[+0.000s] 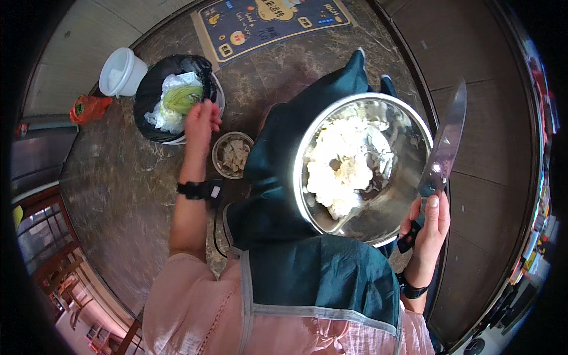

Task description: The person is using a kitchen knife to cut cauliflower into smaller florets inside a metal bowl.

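Observation:
My right hand [428, 217] grips the black handle of a kitchen knife [448, 133]. Its broad blade points away from me, beside the right rim of a large stainless steel bowl [306, 204]. White pieces that look like cauliflower florets [341, 173] fill the bowl's left part, partly washed out by glare. The bowl rests on my lap, over a dark green apron [275, 177]. Over the near right rim of a bin [146, 111] lined with a black bag is my left hand [202, 122], fingers loosely bent. Pale green leaves [182, 100] lie at its fingertips; whether it touches them is unclear.
A small bowl of pale chunks [235, 155] stands on the floor [120, 191] between bin and apron. Past the bin are a white plastic tub [126, 73] and a red plastic bag [91, 108]. A printed mat [275, 29] lies ahead; dark panels [479, 146] run along my right.

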Tool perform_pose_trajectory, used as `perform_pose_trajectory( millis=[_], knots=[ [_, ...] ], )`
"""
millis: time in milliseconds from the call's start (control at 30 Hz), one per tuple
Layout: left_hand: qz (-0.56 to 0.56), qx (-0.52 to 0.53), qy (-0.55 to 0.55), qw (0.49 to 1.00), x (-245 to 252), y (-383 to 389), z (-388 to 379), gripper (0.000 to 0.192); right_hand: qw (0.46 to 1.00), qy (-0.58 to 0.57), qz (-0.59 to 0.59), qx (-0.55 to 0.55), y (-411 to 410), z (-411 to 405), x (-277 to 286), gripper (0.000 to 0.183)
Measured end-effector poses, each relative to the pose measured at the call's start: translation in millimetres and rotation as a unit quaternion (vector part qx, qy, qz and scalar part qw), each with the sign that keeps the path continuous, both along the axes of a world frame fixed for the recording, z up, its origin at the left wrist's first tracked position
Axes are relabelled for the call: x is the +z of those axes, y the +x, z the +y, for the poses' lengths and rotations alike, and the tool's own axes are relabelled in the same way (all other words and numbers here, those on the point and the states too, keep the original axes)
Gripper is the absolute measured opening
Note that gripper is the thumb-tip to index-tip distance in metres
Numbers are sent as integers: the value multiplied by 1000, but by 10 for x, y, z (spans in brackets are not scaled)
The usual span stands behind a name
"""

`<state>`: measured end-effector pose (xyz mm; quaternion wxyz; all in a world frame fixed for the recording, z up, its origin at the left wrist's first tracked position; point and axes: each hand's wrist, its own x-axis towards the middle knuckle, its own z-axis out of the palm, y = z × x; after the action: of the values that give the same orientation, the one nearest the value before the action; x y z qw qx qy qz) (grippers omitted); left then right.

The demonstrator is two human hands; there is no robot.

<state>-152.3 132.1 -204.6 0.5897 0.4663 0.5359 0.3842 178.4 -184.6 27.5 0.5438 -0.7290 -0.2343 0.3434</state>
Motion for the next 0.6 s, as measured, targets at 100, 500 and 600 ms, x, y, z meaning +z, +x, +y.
perform_pose_trajectory(
  millis=[100,500,600],
  knots=[
    [-32,-104,121,987,1401,554,-217,28,1000,16,14,18,57,-29,-20,35],
    [361,-605,406,583,1899,2135,-1011,14,985,120,103,75,174,-270,-127,25],
    [506,-575,374,523,1923,2287,-1166,15,982,138,94,91,228,-319,-171,29]
  ],
)
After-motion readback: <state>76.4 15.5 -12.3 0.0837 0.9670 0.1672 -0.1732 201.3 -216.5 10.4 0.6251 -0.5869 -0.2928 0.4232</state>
